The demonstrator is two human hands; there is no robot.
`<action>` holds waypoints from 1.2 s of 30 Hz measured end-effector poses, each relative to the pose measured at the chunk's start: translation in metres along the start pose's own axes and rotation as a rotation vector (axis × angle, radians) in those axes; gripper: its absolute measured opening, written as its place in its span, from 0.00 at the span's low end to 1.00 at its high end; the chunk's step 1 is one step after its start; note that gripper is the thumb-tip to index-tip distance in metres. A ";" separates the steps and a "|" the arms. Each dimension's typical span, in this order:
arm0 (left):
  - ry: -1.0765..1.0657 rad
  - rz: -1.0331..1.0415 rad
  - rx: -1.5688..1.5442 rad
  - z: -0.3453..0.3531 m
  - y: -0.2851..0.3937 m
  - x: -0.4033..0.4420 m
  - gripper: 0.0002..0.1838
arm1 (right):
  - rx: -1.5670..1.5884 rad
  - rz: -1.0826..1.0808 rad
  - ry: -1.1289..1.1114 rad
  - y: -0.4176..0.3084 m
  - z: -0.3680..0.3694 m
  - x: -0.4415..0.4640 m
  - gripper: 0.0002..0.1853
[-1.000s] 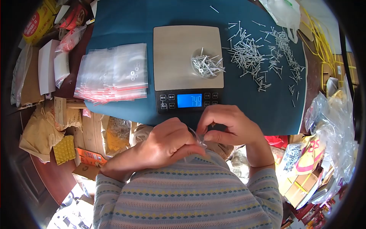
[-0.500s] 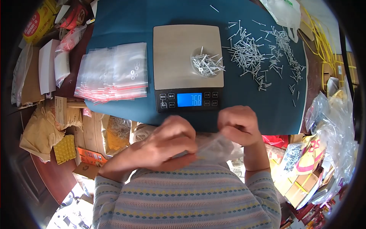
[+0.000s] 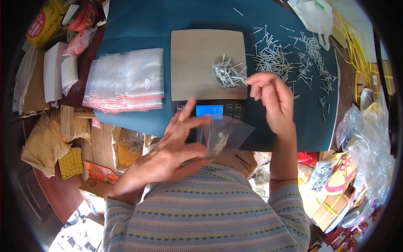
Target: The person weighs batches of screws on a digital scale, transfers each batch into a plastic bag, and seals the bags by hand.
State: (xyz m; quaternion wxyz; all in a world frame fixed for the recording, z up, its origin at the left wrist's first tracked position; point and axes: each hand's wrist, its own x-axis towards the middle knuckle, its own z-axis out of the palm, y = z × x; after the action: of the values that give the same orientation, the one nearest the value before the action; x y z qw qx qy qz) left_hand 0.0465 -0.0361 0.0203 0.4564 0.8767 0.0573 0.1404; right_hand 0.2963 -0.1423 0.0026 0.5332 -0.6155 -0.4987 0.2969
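A clear plastic zip bag (image 3: 228,135) hangs from my left hand (image 3: 170,153), its mouth edge between the thumb and a finger, with the index finger stretched out over the scale's front. My right hand (image 3: 275,103) has its fingers bent and apart, the index fingertip at the right rim of a clear round dish (image 3: 216,80). Silver screws (image 3: 228,72) fill that dish, which sits on the plate of a digital scale (image 3: 191,63). The blue display (image 3: 209,111) is lit and partly covered by my left fingers and the bag.
A stack of clear zip bags (image 3: 126,80) with red seals lies left of the scale. Loose screws (image 3: 273,56) spread over the dark green cloth (image 3: 138,23) on the right. A white plastic bag (image 3: 312,17) stands at the far right corner. Boxes and bags crowd both sides.
My right hand has let go of the zip bag and moved up to the dish. My left hand has risen with the bag toward the scale's front, its fingers spreading.
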 end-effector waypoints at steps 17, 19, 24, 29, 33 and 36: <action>0.202 -0.099 0.024 0.002 -0.013 0.016 0.09 | 0.188 -0.063 -0.055 0.025 0.020 0.029 0.36; 0.200 -0.077 0.025 0.006 -0.016 0.020 0.10 | 0.280 0.022 -0.165 0.006 0.012 0.027 0.38; 0.229 0.033 0.189 0.012 -0.008 0.035 0.14 | -0.062 -0.212 -0.271 -0.035 0.016 0.039 0.22; 0.293 0.110 0.153 0.016 -0.007 0.042 0.16 | -0.540 -0.331 -0.234 -0.062 0.026 0.035 0.24; 0.299 0.075 0.187 0.011 -0.007 0.036 0.16 | -0.531 -0.393 -0.124 -0.068 0.017 0.035 0.26; 0.416 0.111 0.194 0.009 -0.012 0.033 0.14 | -0.379 -0.307 0.011 -0.035 0.007 0.037 0.31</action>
State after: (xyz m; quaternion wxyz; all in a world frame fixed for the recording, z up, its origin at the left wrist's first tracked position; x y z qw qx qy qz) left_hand 0.0806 -0.0286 0.0119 0.3400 0.8704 0.1149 0.3370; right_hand 0.2912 -0.1079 0.0401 0.4497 -0.6232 -0.6303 0.1099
